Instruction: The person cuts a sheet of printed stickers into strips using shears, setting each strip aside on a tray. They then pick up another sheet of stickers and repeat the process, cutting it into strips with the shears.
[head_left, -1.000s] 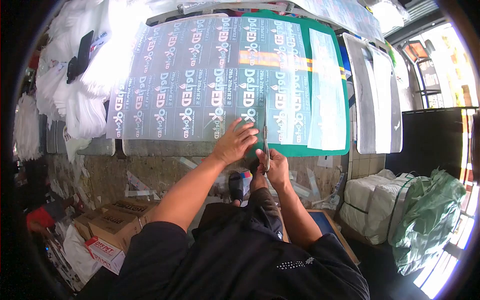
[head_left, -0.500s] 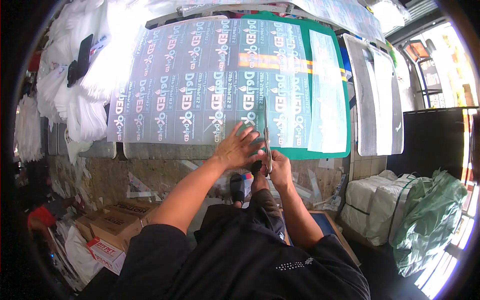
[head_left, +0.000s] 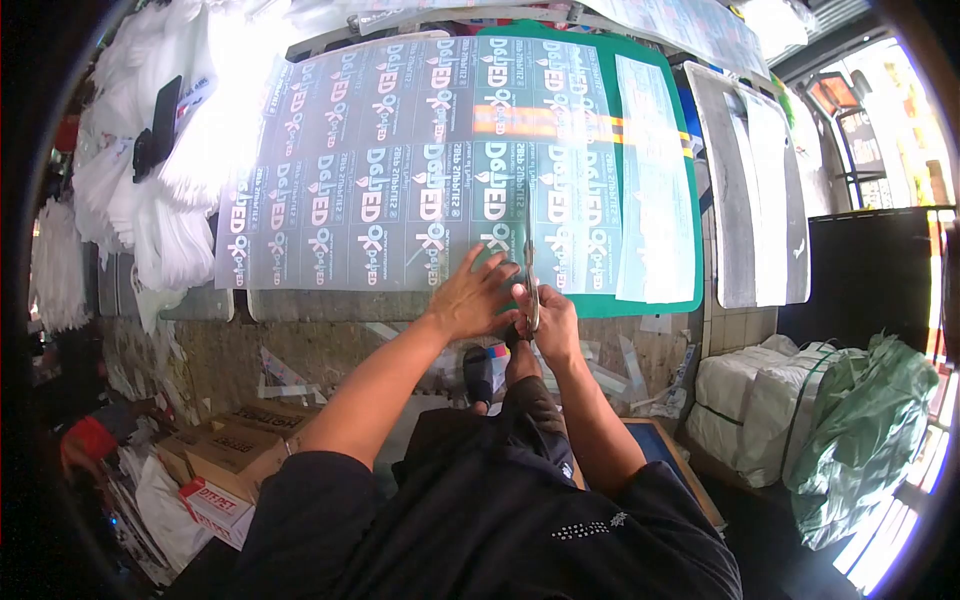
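A large translucent printed film sheet (head_left: 345, 215) with rows of repeated "DepED OK" lettering lies over the worktable's boards. My left hand (head_left: 474, 296) rests on its near edge with the fingers spread, holding nothing. Just to the right, my right hand (head_left: 552, 325) grips a pair of metal scissors (head_left: 531, 288). The blades point away from me and lie at the sheet between two columns of print; whether they are parted is hard to see. Under the right part of the sheet is a green board (head_left: 683, 225).
A narrow printed strip (head_left: 650, 190) lies on the green board. White strips (head_left: 768, 200) lie on a grey board farther right. White stacked material (head_left: 175, 235) and a black phone-like object (head_left: 165, 120) are at left. Cardboard boxes (head_left: 235, 455) and wrapped bales (head_left: 745, 400) stand below.
My right hand has shifted slightly up and left with the scissors, and less of the blades' length shows ahead. My left hand stays almost in place on the sheet.
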